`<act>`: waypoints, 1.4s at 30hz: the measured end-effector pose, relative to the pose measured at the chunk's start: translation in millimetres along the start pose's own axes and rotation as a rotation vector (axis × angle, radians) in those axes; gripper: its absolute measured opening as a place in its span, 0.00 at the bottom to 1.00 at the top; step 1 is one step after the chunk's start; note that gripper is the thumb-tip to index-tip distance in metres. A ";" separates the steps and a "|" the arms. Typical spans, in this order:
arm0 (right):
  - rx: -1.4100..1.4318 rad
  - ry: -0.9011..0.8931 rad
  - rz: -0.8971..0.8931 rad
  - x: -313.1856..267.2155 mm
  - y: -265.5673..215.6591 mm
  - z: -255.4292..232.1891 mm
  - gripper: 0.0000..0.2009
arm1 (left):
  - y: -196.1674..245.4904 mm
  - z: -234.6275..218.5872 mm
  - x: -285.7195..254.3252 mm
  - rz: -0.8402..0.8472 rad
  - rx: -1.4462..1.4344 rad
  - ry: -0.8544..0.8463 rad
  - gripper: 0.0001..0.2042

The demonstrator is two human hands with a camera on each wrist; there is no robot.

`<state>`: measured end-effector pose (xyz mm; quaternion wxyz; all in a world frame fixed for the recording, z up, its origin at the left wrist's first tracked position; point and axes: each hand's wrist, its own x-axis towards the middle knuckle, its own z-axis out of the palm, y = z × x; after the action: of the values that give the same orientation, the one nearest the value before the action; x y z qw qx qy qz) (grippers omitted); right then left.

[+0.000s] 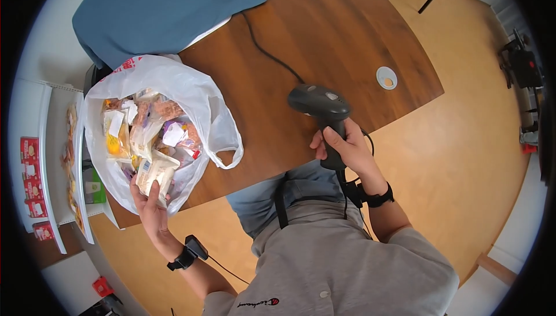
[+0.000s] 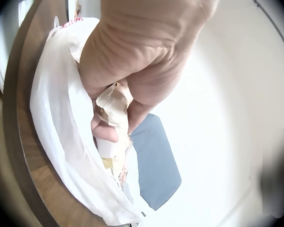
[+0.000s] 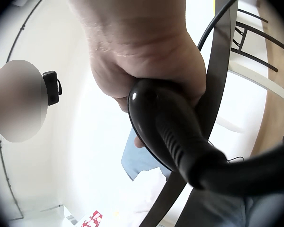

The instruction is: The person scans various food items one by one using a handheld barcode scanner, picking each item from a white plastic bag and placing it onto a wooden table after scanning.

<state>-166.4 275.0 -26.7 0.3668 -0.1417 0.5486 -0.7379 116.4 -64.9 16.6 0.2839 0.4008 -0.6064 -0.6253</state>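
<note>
Barcode scanner [image 1: 318, 102] stands roughly upright, held above the tabletop [image 1: 272, 142] in the right hand [image 1: 350, 145], whose grip closes round the handle with the thumb lying across it. The left hand [image 1: 149, 203] is at eight o'clock from the scanner; its grip holds a cream-white packet [image 1: 159, 172] between thumb and fingers, at the six o'clock side of the open mouth of a white plastic bag [image 1: 211, 102]. The bag has red print at its twelve o'clock rim and a handle loop at four o'clock. Inside, a yellow-and-clear packet [image 1: 117, 139] lies at nine o'clock, a purple packet with a white label [image 1: 175, 133] at three, and a reddish-brown packet [image 1: 168, 109] at one.

A blue cloth [image 1: 168, 12] spreads at eleven o'clock from the scanner; a black cable [image 1: 265, 52] runs from its edge towards the scanner head, though the join cannot be seen. A round white disc [image 1: 386, 77] lies on the tabletop at two o'clock from the scanner. Red packs [image 1: 33, 177] line a shelf at eight o'clock from the bag.
</note>
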 end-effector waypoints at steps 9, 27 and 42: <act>-0.100 0.024 0.015 4.0 -4.8 6.9 0.16 | 39.9 22.5 -17.8 0.348 -0.084 0.078 0.23; -0.515 -0.231 -0.355 10.9 -20.6 95.5 0.17 | 1.6 117.4 20.4 0.411 0.160 -0.213 0.23; -0.022 0.006 0.013 3.9 0.9 16.9 0.14 | 62.7 212.7 50.4 0.403 0.050 -0.345 0.21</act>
<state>-158.3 260.2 -22.2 0.3685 -0.1400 0.5586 -0.7297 -97.8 -0.8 58.5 0.2849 0.1664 -0.7288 -0.6001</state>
